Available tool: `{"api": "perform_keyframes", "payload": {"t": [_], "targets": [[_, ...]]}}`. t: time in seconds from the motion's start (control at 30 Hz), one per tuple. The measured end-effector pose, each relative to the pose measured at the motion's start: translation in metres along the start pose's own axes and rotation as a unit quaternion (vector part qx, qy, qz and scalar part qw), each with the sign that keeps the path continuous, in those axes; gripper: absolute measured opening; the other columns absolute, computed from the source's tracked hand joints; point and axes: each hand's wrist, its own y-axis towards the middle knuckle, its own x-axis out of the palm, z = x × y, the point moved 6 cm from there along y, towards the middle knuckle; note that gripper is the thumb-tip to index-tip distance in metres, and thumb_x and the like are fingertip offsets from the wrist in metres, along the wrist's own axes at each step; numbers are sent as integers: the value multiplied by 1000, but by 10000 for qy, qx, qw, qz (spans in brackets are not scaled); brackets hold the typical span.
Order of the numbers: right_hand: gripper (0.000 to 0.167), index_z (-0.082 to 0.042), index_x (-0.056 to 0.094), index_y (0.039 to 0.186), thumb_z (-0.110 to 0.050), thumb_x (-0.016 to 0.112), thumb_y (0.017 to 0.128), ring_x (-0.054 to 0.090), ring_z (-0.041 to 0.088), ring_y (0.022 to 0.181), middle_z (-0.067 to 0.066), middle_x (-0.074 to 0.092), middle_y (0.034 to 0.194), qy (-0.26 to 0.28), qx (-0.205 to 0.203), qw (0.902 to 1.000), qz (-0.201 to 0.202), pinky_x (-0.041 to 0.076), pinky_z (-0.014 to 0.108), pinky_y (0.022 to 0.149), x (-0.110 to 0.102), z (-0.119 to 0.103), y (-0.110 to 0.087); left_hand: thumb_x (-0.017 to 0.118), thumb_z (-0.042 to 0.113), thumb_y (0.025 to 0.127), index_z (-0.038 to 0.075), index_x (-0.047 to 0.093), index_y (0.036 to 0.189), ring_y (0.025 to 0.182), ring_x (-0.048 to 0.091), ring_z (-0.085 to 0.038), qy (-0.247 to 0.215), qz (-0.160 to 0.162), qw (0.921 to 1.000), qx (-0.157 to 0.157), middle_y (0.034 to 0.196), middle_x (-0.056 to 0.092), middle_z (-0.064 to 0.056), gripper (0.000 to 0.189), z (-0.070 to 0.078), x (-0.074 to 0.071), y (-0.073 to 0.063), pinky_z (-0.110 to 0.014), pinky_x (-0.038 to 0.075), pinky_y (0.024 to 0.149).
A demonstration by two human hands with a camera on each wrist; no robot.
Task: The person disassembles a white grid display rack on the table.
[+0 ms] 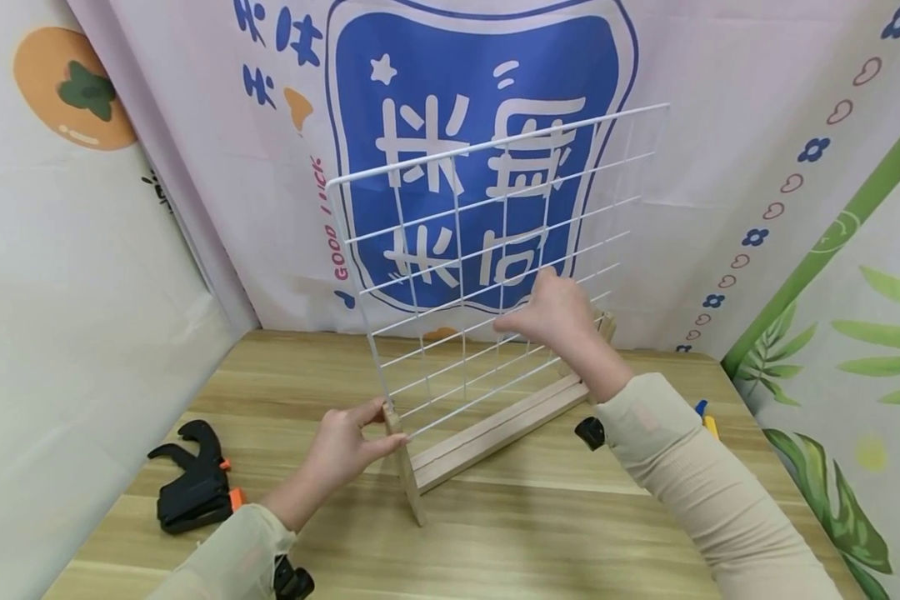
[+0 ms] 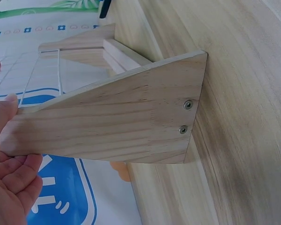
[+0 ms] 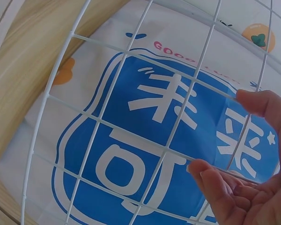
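Note:
A white wire grid panel (image 1: 461,252) stands tilted in a wooden stand, whose pale base rails (image 1: 502,425) rest on the table. My left hand (image 1: 335,446) pinches the upper end of the near wooden side piece (image 2: 117,117), thumb on one edge and fingers on the other. Two screws (image 2: 188,105) show in that piece's lower end. Farther up and to the right, my right hand (image 1: 555,312) grips the grid by its wires, its thumb and curled fingers spread apart in the right wrist view. The far side piece (image 1: 607,327) is partly hidden behind the right forearm.
On the left of the wooden table (image 1: 495,542) lies a black clamp (image 1: 195,483) with orange parts. A blue and yellow item (image 1: 708,417) shows beside the right sleeve. Printed cloth (image 1: 720,208) hangs behind and at both sides of the table.

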Motion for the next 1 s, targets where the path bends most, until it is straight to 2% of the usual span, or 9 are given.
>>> {"api": "perform_keyframes", "payload": {"t": [0.23, 0.4, 0.53, 0.7, 0.8, 0.9, 1.0], "targets": [[64, -4, 44, 96, -48, 76, 62, 43, 19, 54, 3, 43, 66, -14, -72, 9999, 136, 35, 28, 44, -2, -2, -1, 83, 19, 67, 10, 67, 88, 73, 70, -22, -7, 70, 9999, 86, 80, 72, -6, 27, 0, 1, 0, -40, 56, 69], [62, -4, 44, 95, -47, 75, 62, 40, 17, 50, 2, 40, 62, -11, -204, 9993, 326, 30, 27, 41, -4, -3, -3, 83, 17, 66, 10, 66, 86, 68, 69, -18, 4, 142, 9998, 145, 79, 72, -7, 27, -1, 1, -2, -37, 56, 66], [60, -4, 44, 94, -46, 74, 63, 37, 16, 48, 1, 37, 60, 28, -315, 9984, 475, 27, 26, 40, -7, -5, -5, 83, 18, 65, 12, 65, 82, 55, 60, -10, -12, 146, 9998, 140, 79, 72, -7, 26, -1, 1, -2, -29, 53, 54], [63, -4, 44, 97, -48, 75, 64, 38, 16, 48, 1, 37, 60, 18, -315, 9979, 564, 27, 26, 40, -9, -6, -6, 83, 18, 66, 13, 65, 83, 52, 55, -5, 15, 137, 9998, 124, 79, 72, -6, 26, -1, 1, -1, -29, 52, 52], [64, -4, 45, 98, -49, 75, 63, 41, 17, 50, 2, 40, 62, -21, -304, 9972, 683, 29, 26, 40, -11, -6, -6, 83, 17, 66, 12, 65, 84, 55, 58, -7, -1, 136, 9998, 136, 79, 72, -7, 26, 0, 1, -1, -32, 54, 57], [64, -5, 46, 98, -49, 75, 62, 45, 18, 53, 3, 43, 64, -29, -326, 9962, 805, 30, 27, 41, -13, -7, -6, 84, 16, 65, 9, 66, 86, 64, 67, -17, -63, 124, 9999, 97, 80, 72, -9, 28, 0, 1, 0, -35, 56, 62], [62, -5, 47, 97, -48, 75, 62, 45, 19, 54, 3, 44, 65, 10, -361, 9954, 886, 30, 27, 42, -13, -7, -7, 84, 16, 64, 7, 68, 89, 74, 70, -27, -69, 119, 9999, 52, 81, 72, -10, 31, 0, 2, 0, -38, 56, 67]]}}
